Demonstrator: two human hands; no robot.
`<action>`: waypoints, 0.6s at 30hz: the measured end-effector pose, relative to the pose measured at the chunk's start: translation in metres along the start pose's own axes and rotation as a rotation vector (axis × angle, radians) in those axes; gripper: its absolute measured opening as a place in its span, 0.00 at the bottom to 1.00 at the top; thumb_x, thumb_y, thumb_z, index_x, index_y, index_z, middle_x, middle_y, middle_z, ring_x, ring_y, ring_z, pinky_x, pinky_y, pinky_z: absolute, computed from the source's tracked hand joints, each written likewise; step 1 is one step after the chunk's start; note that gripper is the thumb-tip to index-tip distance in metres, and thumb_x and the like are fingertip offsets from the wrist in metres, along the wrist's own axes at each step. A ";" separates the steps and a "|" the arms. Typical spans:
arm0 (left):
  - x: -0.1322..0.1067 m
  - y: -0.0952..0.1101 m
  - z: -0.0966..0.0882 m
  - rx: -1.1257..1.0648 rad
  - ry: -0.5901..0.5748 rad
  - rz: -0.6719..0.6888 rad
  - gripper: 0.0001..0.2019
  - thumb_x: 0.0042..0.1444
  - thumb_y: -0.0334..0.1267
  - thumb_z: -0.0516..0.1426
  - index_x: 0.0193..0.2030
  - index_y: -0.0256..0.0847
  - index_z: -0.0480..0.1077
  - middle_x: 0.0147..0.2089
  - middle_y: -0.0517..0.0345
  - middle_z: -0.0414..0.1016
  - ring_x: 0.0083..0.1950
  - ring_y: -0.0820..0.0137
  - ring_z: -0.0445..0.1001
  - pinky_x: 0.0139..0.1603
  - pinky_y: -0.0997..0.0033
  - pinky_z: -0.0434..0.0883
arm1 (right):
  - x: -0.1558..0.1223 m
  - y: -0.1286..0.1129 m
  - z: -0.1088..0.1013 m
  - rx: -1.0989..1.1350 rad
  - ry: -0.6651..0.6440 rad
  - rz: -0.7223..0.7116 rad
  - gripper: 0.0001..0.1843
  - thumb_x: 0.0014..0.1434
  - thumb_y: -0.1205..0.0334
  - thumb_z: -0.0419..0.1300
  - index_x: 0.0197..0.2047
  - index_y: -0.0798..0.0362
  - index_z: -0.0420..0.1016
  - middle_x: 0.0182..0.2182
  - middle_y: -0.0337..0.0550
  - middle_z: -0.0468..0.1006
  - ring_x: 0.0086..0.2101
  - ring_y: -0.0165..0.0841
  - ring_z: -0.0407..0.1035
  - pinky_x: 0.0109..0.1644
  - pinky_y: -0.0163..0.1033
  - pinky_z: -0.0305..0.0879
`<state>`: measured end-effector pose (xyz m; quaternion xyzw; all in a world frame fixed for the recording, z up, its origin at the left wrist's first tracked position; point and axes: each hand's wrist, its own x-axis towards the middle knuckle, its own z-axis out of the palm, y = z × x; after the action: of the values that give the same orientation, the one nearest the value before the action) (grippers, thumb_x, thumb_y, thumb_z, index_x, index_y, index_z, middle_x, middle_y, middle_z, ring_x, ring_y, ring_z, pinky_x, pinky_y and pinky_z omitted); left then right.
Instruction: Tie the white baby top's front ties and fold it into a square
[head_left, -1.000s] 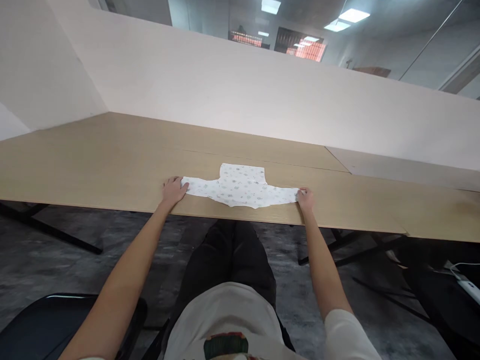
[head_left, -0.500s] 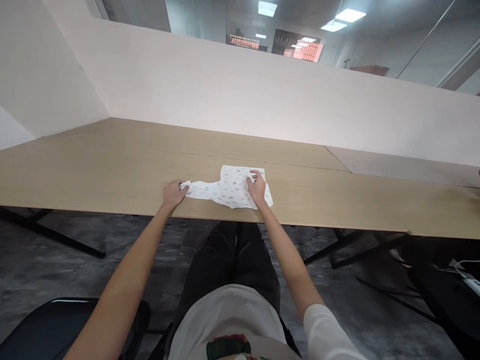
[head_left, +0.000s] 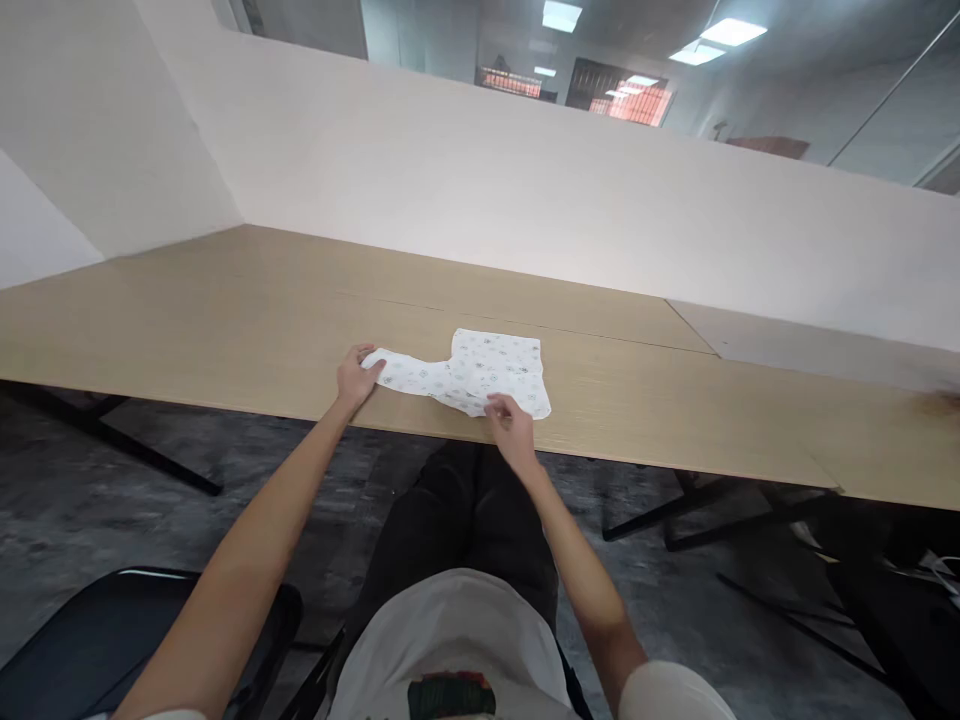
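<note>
A small white baby garment (head_left: 499, 362) with a scattered grey print lies on the table, with a narrow leg- or sleeve-like part stretching left from a wider, squarish part. My left hand (head_left: 357, 377) grips the tip of the narrow part, thumb on top and fingers beyond it. At the near edge of the wide part, my right hand (head_left: 513, 430) has its fingers curled together on the fabric, which creases beside them. The fingertips of the right hand are partly hidden against the cloth.
The long wooden table (head_left: 300, 300) runs against a white wall (head_left: 450, 180) with glass above. Its front edge passes just before my body. A black chair (head_left: 112, 640) stands at lower left. Black table legs (head_left: 667, 510) show underneath. Something blurred shows at the table's far right.
My right hand has come from the upper right of the garment down to its near edge, and its fingers have closed there. The left hand stays at the narrow end.
</note>
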<state>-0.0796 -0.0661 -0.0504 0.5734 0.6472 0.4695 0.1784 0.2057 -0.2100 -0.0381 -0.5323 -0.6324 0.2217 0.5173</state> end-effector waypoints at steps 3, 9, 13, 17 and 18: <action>-0.005 0.020 0.021 -0.228 0.054 -0.087 0.22 0.51 0.32 0.60 0.54 0.35 0.67 0.51 0.45 0.75 0.49 0.62 0.74 0.48 0.64 0.73 | -0.084 0.019 0.014 0.093 0.053 0.051 0.16 0.63 0.52 0.51 0.38 0.52 0.75 0.26 0.41 0.76 0.26 0.33 0.69 0.34 0.38 0.67; -0.044 0.102 0.085 -0.432 -0.112 0.032 0.25 0.53 0.35 0.60 0.59 0.36 0.65 0.44 0.50 0.76 0.37 0.69 0.75 0.35 0.71 0.73 | -0.191 0.092 0.052 0.063 -0.131 0.388 0.20 0.60 0.46 0.52 0.35 0.54 0.77 0.17 0.39 0.72 0.20 0.33 0.68 0.25 0.34 0.60; -0.078 0.139 0.118 -0.142 -0.309 0.300 0.27 0.57 0.37 0.57 0.64 0.42 0.62 0.37 0.56 0.78 0.38 0.67 0.76 0.41 0.68 0.72 | -0.193 0.117 0.052 0.017 -0.194 0.430 0.16 0.58 0.52 0.53 0.34 0.53 0.77 0.19 0.40 0.74 0.23 0.34 0.70 0.28 0.34 0.61; -0.102 0.145 0.135 0.141 -0.503 0.448 0.20 0.58 0.35 0.54 0.57 0.40 0.71 0.46 0.50 0.80 0.49 0.60 0.75 0.52 0.62 0.69 | -0.189 0.127 0.051 -0.015 -0.218 0.461 0.13 0.57 0.57 0.53 0.32 0.53 0.77 0.20 0.40 0.75 0.24 0.34 0.71 0.31 0.35 0.63; -0.106 0.143 0.137 0.170 -0.546 0.492 0.18 0.57 0.35 0.55 0.54 0.40 0.73 0.48 0.50 0.79 0.51 0.59 0.75 0.54 0.60 0.68 | -0.189 0.128 0.051 -0.010 -0.218 0.463 0.13 0.57 0.57 0.53 0.33 0.53 0.77 0.20 0.40 0.75 0.24 0.34 0.71 0.30 0.35 0.63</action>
<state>0.1378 -0.1218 -0.0345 0.8286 0.4552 0.2731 0.1778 0.1975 -0.3239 -0.2423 -0.6384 -0.5470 0.3872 0.3787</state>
